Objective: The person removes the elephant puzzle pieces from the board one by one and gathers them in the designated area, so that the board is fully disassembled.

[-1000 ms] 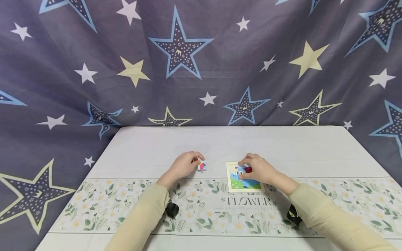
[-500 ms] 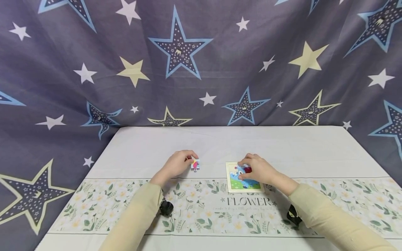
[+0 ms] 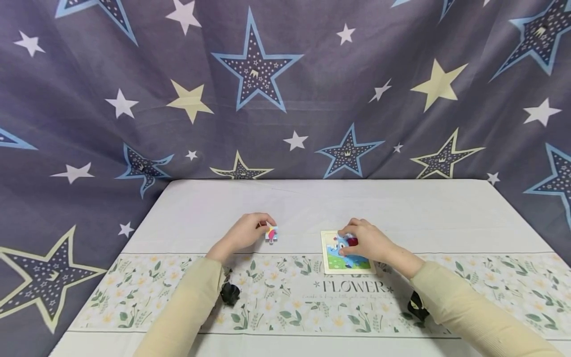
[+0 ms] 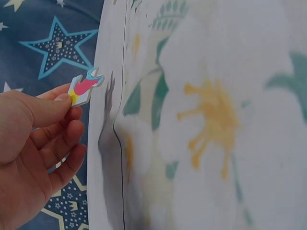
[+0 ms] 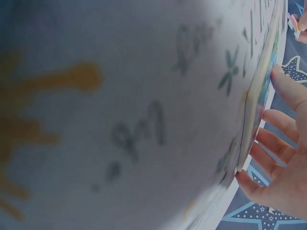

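My left hand [image 3: 244, 232] pinches a small jigsaw piece [image 3: 271, 234] between thumb and forefinger, lifted off the table. In the left wrist view the jigsaw piece [image 4: 85, 89] shows pink, yellow and light blue, and the other fingers curl loosely below it. A jigsaw puzzle board [image 3: 329, 270] with a cream frame and a blue animal picture lies flat to the right. My right hand [image 3: 368, 243] rests on its upper right part, covering some of the picture. Seen from the right wrist, the fingers [image 5: 276, 143] spread along the board's edge, with the thumb on its face.
The table carries a white cloth [image 3: 312, 203] with a flowered band and the printed word FLOWER [image 3: 354, 286] in front of the board. Behind the table hangs a dark star-patterned curtain [image 3: 285, 124]. Black devices [image 3: 230, 293] sit under both wrists.
The left hand has moved to the left with the jigsaw piece, farther from the board. My right hand and the board have stayed in place.
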The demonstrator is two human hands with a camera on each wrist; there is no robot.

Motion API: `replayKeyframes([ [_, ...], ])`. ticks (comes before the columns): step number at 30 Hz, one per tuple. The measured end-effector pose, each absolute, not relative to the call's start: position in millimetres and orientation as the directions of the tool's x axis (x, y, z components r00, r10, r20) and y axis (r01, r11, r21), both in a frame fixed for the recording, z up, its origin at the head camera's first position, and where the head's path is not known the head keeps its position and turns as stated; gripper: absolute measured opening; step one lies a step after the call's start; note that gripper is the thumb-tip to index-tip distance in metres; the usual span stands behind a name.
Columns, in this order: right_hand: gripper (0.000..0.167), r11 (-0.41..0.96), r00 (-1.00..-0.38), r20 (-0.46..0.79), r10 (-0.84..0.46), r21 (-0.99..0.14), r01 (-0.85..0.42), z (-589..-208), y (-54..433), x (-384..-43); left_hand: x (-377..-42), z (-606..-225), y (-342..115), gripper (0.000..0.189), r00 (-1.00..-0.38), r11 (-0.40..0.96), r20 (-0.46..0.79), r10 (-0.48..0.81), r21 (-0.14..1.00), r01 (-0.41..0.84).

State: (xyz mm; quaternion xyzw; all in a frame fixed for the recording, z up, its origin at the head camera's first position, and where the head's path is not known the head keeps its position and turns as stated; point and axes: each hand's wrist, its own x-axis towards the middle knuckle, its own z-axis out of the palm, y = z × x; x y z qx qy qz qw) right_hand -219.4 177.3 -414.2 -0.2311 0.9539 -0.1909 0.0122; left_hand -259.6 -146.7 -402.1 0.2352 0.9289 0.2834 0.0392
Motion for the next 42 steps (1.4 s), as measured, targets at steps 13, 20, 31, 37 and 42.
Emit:
replayKeyframes([
  [13, 0.051, 0.823, -0.895, 0.061, -0.441, -0.37, -0.43, -414, 178, -220, -259, -403, -159, 0.016, -0.884, 0.698, 0.022, 0.466, 0.605, 0.383],
  [20, 0.051, 0.823, -0.896, 0.065, -0.44, -0.37, -0.431, -416, 179, -221, -258, -404, -164, 0.013, -0.879, 0.687, 0.041, 0.474, 0.608, 0.399],
  [31, 0.051, 0.825, -0.896, 0.063, -0.439, -0.367, -0.43, -415, 179, -221, -256, -408, -170, 0.012, -0.88, 0.686, 0.035, 0.473, 0.613, 0.393],
  [37, 0.051, 0.82, -0.893, 0.063, -0.446, -0.369, -0.436, -415, 178, -221, -256, -409, -170, 0.011, -0.886, 0.696, 0.026, 0.463, 0.609, 0.381],
  [42, 0.051, 0.824, -0.894, 0.063, -0.444, -0.363, -0.435, -415, 178, -221, -253, -407, -170, 0.011, -0.888, 0.702, 0.01, 0.459, 0.608, 0.37],
])
